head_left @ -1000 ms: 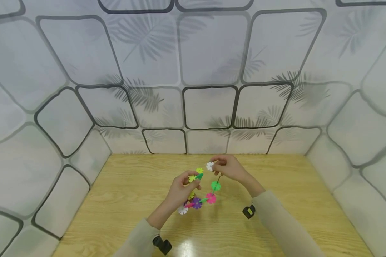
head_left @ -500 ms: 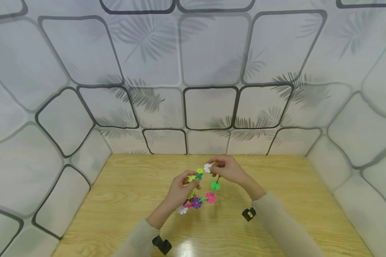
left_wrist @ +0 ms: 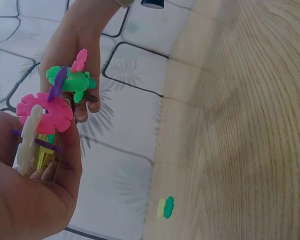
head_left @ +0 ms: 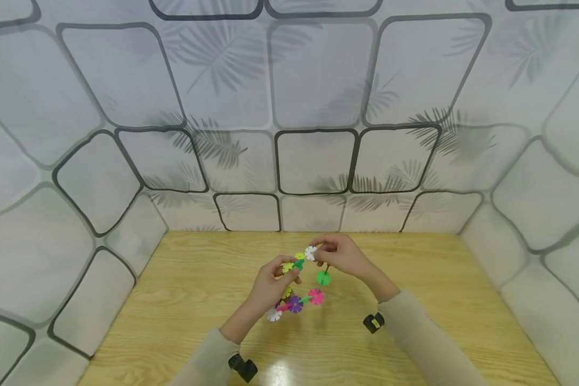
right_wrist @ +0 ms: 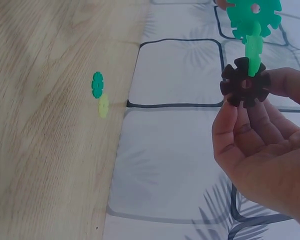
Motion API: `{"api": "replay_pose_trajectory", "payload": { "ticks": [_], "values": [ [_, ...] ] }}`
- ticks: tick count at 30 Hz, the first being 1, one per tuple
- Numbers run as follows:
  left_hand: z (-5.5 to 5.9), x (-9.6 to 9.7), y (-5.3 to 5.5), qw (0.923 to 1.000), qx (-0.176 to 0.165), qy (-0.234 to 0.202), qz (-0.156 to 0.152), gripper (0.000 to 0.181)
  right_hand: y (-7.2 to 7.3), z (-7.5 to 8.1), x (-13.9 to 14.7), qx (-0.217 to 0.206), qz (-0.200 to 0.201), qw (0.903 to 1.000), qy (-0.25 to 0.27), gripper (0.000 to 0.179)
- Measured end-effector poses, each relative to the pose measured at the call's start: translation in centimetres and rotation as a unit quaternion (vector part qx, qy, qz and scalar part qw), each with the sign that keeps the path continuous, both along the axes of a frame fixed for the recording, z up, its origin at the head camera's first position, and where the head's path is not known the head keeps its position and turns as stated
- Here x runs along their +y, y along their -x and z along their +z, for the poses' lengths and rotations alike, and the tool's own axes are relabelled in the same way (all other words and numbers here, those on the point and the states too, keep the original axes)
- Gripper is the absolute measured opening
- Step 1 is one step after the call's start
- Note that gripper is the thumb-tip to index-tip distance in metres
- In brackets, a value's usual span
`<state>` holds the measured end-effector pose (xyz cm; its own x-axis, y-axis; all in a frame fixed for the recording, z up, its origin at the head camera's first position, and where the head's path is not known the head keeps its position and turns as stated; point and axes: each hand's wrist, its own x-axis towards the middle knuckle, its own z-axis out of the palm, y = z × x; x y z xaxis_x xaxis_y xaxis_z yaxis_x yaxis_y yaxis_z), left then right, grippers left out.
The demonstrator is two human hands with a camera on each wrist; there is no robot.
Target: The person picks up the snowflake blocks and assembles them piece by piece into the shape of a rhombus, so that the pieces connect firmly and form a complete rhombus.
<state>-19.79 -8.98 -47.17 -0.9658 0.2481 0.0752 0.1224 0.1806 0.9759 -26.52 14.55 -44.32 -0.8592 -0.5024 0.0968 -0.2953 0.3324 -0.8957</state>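
Observation:
A chain of interlocked plastic snowflake discs hangs in a loop between both hands, above the table. My left hand (head_left: 269, 285) grips the chain's left end, near a green disc (head_left: 297, 265) and yellow discs. With thumb and fingers my right hand (head_left: 342, 254) pinches the other end at a white snowflake disc (head_left: 311, 253). A dark brown disc (right_wrist: 246, 82) sits by the right fingertips, joined to a light green one (right_wrist: 253, 52). Along the bottom run a pink disc (head_left: 316, 296), a purple disc (head_left: 295, 304) and a white one (head_left: 274, 314). Fingers hide part of the left end.
A loose green disc (right_wrist: 97, 85) and a yellow disc (right_wrist: 103, 105) lie on the wooden table (head_left: 198, 300), near its far edge. Patterned panels (head_left: 313, 161) rise behind and at both sides. Each wrist bears a small black camera (head_left: 373, 321).
My right hand has moved slightly left, bringing the white disc closer to the green disc at my left fingertips. The green disc has tilted a little; the left hand stays nearly still.

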Motion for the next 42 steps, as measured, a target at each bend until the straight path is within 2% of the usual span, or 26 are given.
{"api": "replay_pose_trajectory", "payload": {
  "ticks": [22,42],
  "values": [
    [0.19,-0.05,-0.04,1.0000,0.006,0.002,0.001,0.030,-0.39,0.49,-0.44,-0.020,-0.001,0.9998,0.009,0.030],
    [0.37,0.28,0.03,0.9999,0.010,0.010,-0.006,0.029,-0.25,0.01,-0.30,-0.003,0.012,0.9999,-0.002,0.028]
  ]
}}
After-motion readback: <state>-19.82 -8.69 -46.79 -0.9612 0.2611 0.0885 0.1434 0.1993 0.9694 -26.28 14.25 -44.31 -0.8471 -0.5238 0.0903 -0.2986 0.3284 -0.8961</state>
